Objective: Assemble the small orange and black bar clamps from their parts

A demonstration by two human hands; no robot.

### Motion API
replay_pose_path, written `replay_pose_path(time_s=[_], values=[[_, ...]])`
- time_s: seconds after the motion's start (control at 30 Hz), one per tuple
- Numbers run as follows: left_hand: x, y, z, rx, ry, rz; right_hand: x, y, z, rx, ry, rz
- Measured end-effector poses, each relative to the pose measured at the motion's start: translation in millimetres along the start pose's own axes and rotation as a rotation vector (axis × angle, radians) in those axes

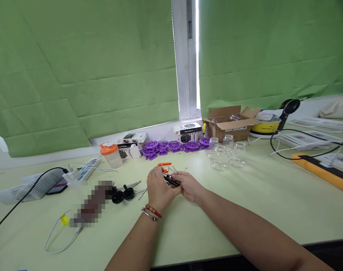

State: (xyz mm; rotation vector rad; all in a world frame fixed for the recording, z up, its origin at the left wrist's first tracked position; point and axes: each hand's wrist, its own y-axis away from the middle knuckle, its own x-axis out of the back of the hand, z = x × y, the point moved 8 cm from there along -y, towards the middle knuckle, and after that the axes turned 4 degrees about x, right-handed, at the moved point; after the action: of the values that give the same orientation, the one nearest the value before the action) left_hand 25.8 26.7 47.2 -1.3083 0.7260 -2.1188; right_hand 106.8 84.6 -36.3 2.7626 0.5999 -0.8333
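Near the middle of the table, my left hand and my right hand are both closed on a small black part, one at each side of it. Some thin metal shows at its upper edge. Just behind my hands lie orange pieces and small thin metal bits. To the left of my left hand are black round parts with metal rods. A row of purple plastic parts lies further back. The fingertips partly hide the black part.
Glass jars and an open cardboard box stand right of centre at the back. An orange-lidded cup, small boxes, a power strip and cables are at left. An orange-black tool lies at right.
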Motion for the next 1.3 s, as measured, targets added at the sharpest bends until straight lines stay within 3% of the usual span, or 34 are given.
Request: replay_pose_path(time_s=[1.3], values=[[-1.1,0.0,-0.2,-0.006,0.005,-0.002,1.4,-2.2,0.8,0.038,0.029,-0.012]])
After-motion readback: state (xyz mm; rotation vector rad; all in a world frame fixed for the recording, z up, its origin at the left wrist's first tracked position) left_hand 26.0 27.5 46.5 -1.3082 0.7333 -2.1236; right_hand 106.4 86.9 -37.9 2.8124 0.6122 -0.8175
